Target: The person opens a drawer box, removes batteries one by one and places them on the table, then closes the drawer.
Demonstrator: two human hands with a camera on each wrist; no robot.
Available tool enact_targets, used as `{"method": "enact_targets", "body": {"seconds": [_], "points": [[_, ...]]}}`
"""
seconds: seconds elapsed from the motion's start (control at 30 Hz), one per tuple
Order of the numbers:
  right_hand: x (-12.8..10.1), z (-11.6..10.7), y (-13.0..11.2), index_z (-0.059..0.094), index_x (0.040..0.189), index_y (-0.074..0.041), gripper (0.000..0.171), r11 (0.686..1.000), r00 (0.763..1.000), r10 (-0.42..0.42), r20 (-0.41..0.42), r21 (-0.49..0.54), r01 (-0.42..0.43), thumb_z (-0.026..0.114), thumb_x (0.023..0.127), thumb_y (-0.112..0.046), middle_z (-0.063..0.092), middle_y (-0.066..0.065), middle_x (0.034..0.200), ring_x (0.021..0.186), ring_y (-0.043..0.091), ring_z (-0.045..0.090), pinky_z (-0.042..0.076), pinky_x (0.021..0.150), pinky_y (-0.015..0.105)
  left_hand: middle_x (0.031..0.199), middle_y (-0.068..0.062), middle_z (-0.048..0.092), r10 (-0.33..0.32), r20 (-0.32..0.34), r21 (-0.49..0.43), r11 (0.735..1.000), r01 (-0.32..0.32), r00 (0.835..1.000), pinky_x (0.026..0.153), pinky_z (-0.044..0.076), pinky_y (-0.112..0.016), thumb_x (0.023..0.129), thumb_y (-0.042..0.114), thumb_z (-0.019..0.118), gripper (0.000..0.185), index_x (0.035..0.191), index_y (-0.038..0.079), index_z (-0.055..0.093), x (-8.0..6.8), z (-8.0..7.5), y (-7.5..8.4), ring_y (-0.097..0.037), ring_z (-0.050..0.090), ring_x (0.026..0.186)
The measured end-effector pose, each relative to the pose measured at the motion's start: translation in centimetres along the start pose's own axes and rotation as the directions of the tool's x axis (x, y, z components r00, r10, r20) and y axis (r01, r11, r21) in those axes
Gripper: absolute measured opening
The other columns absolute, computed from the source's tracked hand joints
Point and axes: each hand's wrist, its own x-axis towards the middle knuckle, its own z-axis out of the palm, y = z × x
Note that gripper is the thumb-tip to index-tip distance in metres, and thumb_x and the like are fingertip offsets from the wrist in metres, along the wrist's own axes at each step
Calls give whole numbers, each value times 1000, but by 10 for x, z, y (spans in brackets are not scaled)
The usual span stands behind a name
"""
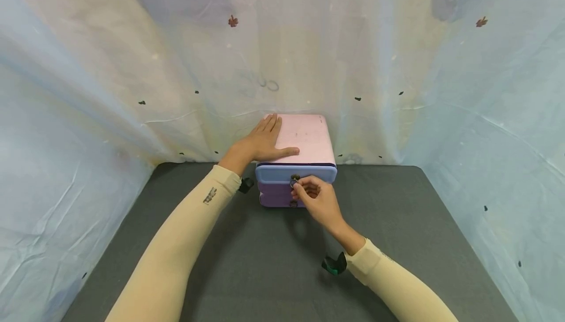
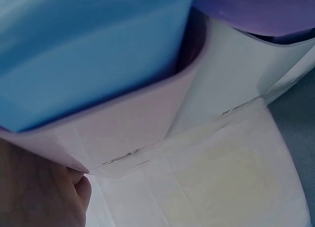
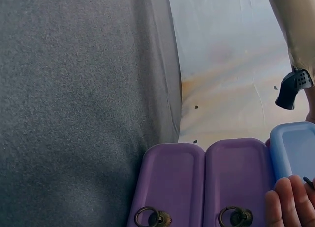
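A small drawer box has a pink top (image 1: 304, 136), a blue top drawer (image 1: 275, 174) and two purple drawers (image 1: 275, 199) below it. My left hand (image 1: 265, 143) lies flat on the left side of the pink top, fingers spread toward the back and thumb across it. At the front, my right hand (image 1: 320, 199) pinches the ring pull (image 1: 294, 183) of the blue drawer between thumb and index finger. The blue drawer's front stands a little forward of the purple ones. In the right wrist view, each purple drawer carries its own brass-coloured ring pull (image 3: 147, 217).
The box stands at the back of a dark grey table (image 1: 265, 273). A pale patterned cloth (image 1: 300, 57) hangs close behind it and continues down both sides. A dark wrist strap piece (image 1: 334, 264) sticks out from the right sleeve.
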Motion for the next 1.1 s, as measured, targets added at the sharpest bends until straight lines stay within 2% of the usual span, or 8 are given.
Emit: {"method": "enact_targets", "body": {"seconds": [0.1, 0.3, 0.4, 0.5, 0.7, 1.1], "points": [[-2, 0, -1, 76, 103, 1, 14, 1000, 1000, -2, 2, 13, 2, 73, 104, -12, 79, 17, 92, 84, 34, 78, 65, 74, 29, 178, -19, -13, -3, 4, 8, 1000, 3, 1000, 134, -6, -42, 96, 87, 41, 123, 171, 2, -7, 0, 0, 0, -32, -14, 166], [-7, 0, 0, 76, 102, 2, 12, 999, 999, -32, 5, 22, 32, 73, 104, -9, 79, 16, 90, 81, 31, 78, 67, 74, 45, 179, -19, -12, -2, -1, 3, 1000, 2, 1000, 135, -5, -42, 96, 86, 43, 123, 171, 1, -6, -1, 0, 1, -32, -13, 166], [-10, 0, 0, 76, 101, 2, 11, 999, 999, -41, 9, 35, 40, 73, 104, -8, 79, 16, 89, 80, 30, 79, 67, 75, 49, 179, -20, -12, -1, -1, 5, 1000, 1, 1000, 135, -5, -42, 97, 84, 44, 122, 171, 1, -6, -2, 0, 1, -33, -13, 166], [-13, 0, -2, 76, 101, 2, 10, 998, 999, -37, 16, 45, 37, 73, 103, -8, 79, 16, 90, 81, 30, 79, 67, 75, 47, 179, -20, -12, -2, -1, 7, 1000, 2, 1000, 135, -5, -42, 97, 84, 45, 121, 171, 1, -6, -2, 0, 2, -32, -13, 166], [-19, 0, -5, 76, 99, 0, 9, 999, 999, -24, 23, 41, 23, 74, 103, -8, 79, 14, 89, 81, 25, 79, 67, 75, 36, 178, -19, -14, -11, 4, 3, 1000, 11, 1000, 134, -6, -42, 97, 85, 43, 122, 171, 2, -7, -3, 1, 2, -32, -15, 165], [-30, -2, -11, 76, 100, 0, 10, 999, 999, -9, 43, 31, 8, 74, 103, -9, 80, 11, 90, 81, 25, 80, 67, 75, 37, 179, -18, -13, -9, -5, 7, 1000, 9, 1000, 134, -6, -41, 97, 85, 43, 122, 171, 2, -6, -2, 1, 3, -31, -14, 166]]}}
